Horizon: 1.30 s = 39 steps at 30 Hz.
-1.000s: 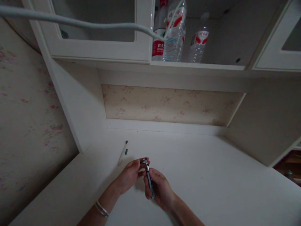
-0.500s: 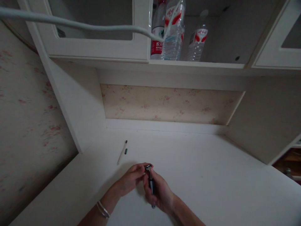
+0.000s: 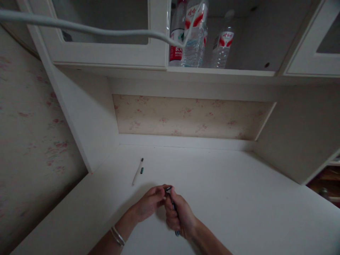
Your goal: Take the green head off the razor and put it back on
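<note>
Bracelets (image 3: 117, 236) are circling the wrist of the left hand (image 3: 147, 205), which is hovering over the desk (image 3: 225, 198); the desk's near edge is falling outside the view. The right hand (image 3: 184, 214) is wrapping its fingers around the handle of a razor (image 3: 173, 203), whose butt is poking out below the fist. The left hand's fingertips are closing on the razor's small head, though they are hiding too much to tell how firmly, or whether the hands are touching each other. The razor is sitting between the two, its long axis running from the head at the far end toward the person and slightly rightward, so the right hand is covering most of its length while the left is meeting only the far end.

Beyond the left hand, toward the desk's back left corner, a pale toothbrush (image 3: 136, 174) is lying with its dark end pointing at the back edge; the left hand is being the nearer one. A small green piece (image 3: 142, 170) is resting just right of it. Farther off, floral wallpaper (image 3: 159, 117) is showing above the back edge, and bottles (image 3: 195, 46) are standing in the cabinet (image 3: 106, 56) overhead.
</note>
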Each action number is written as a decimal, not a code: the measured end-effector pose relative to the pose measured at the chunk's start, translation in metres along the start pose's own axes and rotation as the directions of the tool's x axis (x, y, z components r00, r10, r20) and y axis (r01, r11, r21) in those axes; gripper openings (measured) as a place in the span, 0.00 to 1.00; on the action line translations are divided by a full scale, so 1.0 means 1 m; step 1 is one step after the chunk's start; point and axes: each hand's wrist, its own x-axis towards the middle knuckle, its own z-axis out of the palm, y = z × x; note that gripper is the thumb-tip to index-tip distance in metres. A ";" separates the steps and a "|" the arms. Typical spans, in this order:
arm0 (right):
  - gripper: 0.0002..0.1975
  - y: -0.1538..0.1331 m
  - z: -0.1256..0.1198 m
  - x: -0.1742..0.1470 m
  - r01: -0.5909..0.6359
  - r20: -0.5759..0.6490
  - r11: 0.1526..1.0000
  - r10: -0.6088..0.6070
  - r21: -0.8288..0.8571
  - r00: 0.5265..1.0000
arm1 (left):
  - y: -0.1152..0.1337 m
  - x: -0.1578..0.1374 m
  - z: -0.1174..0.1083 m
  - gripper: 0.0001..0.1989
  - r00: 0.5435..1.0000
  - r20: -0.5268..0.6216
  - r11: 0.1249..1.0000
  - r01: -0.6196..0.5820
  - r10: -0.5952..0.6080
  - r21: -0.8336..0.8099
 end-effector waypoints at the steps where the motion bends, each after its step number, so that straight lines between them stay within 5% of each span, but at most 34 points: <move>1: 0.29 0.000 0.001 0.000 0.007 -0.014 1.000 -0.007 -0.004 1.000 | 0.000 0.000 0.001 0.22 1.000 0.003 1.000 -0.004 0.004 0.000; 12: 0.30 -0.001 0.004 0.000 0.047 -0.077 0.998 -0.049 -0.031 0.996 | -0.002 0.001 0.004 0.22 0.998 -0.029 0.997 -0.052 0.054 0.056; 24: 0.29 -0.003 -0.004 0.000 0.001 -0.018 1.000 -0.001 0.008 1.000 | 0.001 0.000 0.011 0.23 0.997 -0.058 0.998 -0.054 0.055 0.016; 27: 0.29 -0.005 -0.007 0.000 0.057 0.033 0.997 -0.058 0.042 0.998 | 0.003 0.002 0.010 0.21 0.992 -0.057 0.994 -0.112 0.111 -0.013; 31: 0.25 -0.010 -0.010 -0.001 0.132 0.052 0.988 -0.136 0.077 0.989 | 0.006 0.005 0.006 0.18 0.964 -0.194 0.983 -0.173 0.181 0.054; 37: 0.10 -0.022 -0.006 0.002 0.324 -0.066 0.946 -0.323 0.005 0.944 | 0.009 0.008 0.003 0.20 0.913 -0.328 0.964 -0.188 0.241 0.186; 39: 0.16 -0.026 -0.007 0.003 0.353 -0.118 0.935 -0.352 -0.015 0.928 | 0.011 0.007 0.002 0.22 0.895 -0.362 0.946 -0.163 0.261 0.279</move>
